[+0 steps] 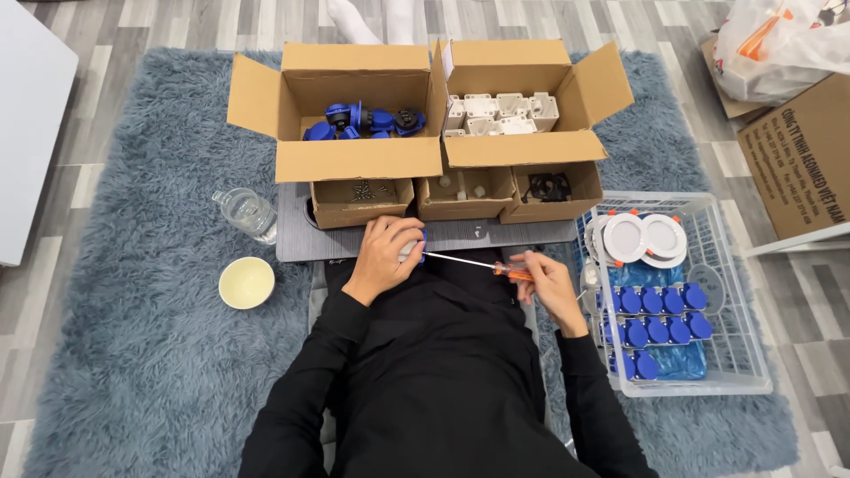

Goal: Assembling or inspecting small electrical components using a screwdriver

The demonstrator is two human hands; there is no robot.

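Note:
My left hand (387,254) is closed around a small white and blue part (413,250) just in front of the grey board (522,233). My right hand (546,281) grips the orange handle of a screwdriver (478,265). Its thin shaft runs left, and the tip meets the part in my left hand. Both arms wear black sleeves.
Two big cardboard boxes stand behind: one with blue parts (359,119), one with white parts (496,113). Three small boxes (460,193) hold screws and bits. A white wire basket (735,292) at right holds round white discs and blue pieces. A glass (248,212) and pale bowl (246,282) sit left.

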